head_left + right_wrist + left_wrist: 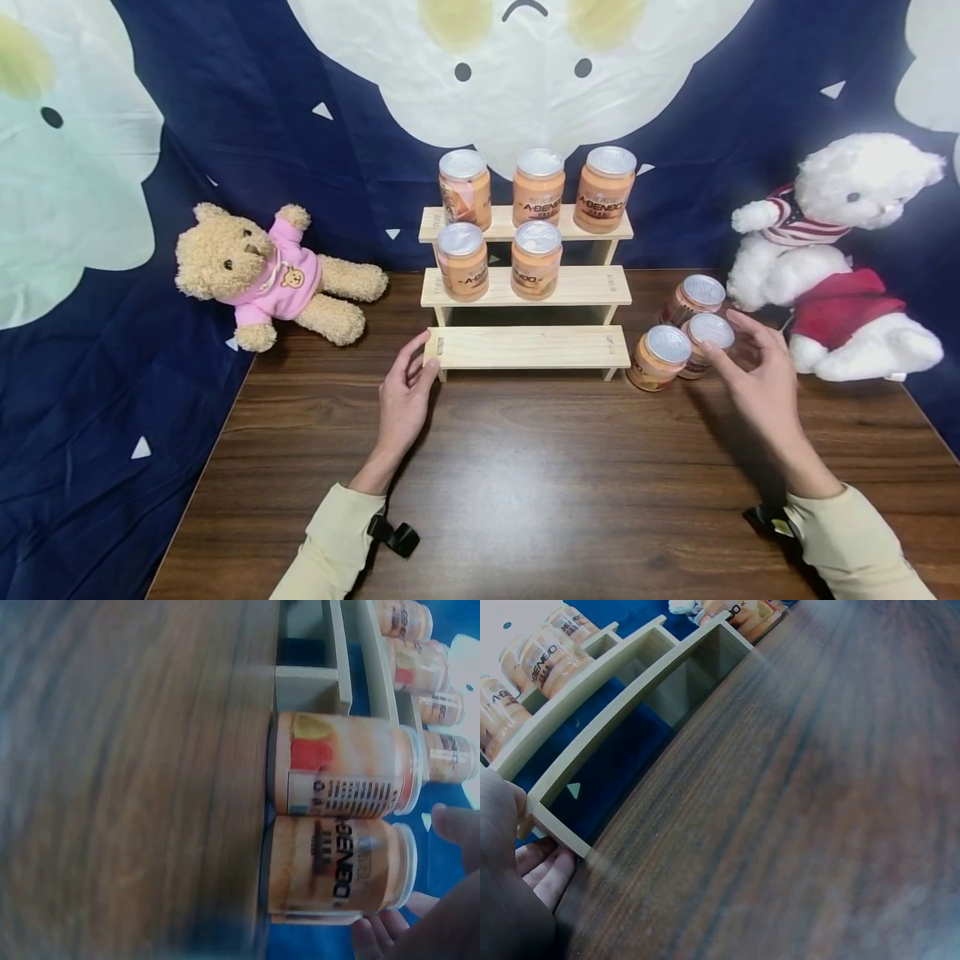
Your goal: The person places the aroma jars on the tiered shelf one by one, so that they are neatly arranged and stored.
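A three-step wooden display rack [525, 348] stands on the table, its left end held by my left hand [403, 400]. In the left wrist view, the fingers [549, 874] of that hand reach behind the rack's end leg. Three orange cans with silver lids, one of them at the right [604, 192], stand on the top step and two, including this can [537, 262], on the middle step. Right of the rack are a front can [658, 360], a right can [708, 333] and a back can [693, 298]. My right hand [765, 383] is spread around the right can, its thumb apart from it in the right wrist view.
A tan teddy bear [277, 279] in a pink top lies left of the rack. On the right, a white plush toy [832, 258] in red lies close to the cans. Dark blue patterned cloth [247, 100] hangs behind the brown wooden table [510, 500].
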A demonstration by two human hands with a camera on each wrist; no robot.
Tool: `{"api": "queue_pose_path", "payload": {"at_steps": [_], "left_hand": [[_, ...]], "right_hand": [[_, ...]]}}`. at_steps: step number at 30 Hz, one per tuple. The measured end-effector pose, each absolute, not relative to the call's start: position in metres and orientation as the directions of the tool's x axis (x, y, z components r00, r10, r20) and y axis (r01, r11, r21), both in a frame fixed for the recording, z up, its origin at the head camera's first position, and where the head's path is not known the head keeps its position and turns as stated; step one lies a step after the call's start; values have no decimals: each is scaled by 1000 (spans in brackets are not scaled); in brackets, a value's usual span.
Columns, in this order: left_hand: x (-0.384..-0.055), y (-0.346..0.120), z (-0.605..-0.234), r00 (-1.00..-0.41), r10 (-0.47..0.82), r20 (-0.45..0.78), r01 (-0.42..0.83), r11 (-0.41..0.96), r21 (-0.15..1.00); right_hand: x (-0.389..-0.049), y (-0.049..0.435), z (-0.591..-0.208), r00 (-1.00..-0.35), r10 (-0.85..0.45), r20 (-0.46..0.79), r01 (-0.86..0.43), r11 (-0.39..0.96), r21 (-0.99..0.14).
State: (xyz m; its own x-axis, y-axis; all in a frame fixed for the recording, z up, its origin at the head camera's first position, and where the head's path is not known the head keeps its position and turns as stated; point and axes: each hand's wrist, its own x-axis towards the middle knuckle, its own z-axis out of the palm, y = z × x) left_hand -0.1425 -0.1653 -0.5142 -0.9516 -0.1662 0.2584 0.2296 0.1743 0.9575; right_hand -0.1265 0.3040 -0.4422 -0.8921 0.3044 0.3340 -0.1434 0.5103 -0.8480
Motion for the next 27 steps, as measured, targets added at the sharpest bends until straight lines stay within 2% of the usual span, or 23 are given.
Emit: {"api": "queue_pose_path", "payload": {"at_steps": [8,15,20,27], "left_hand": [[-141,-163,-507,-966,-169,198,165,188,968],[-145,-166,-518,-949,-160,272,248,152,957],[-143,-165,-514,-951,-161,266,241,156,958],[-143,-166,-516,-953,-161,256,229,166,959]], "right_hand": [[-135,322,-456,-934,175,310,-204,453,-868],[-138,330,-463,-951,148,272,-216,311,-926],[-139,331,-464,-954,145,262,-229,208,-951],[-139,330,-465,-946,181,269,-214,274,-938]]}}
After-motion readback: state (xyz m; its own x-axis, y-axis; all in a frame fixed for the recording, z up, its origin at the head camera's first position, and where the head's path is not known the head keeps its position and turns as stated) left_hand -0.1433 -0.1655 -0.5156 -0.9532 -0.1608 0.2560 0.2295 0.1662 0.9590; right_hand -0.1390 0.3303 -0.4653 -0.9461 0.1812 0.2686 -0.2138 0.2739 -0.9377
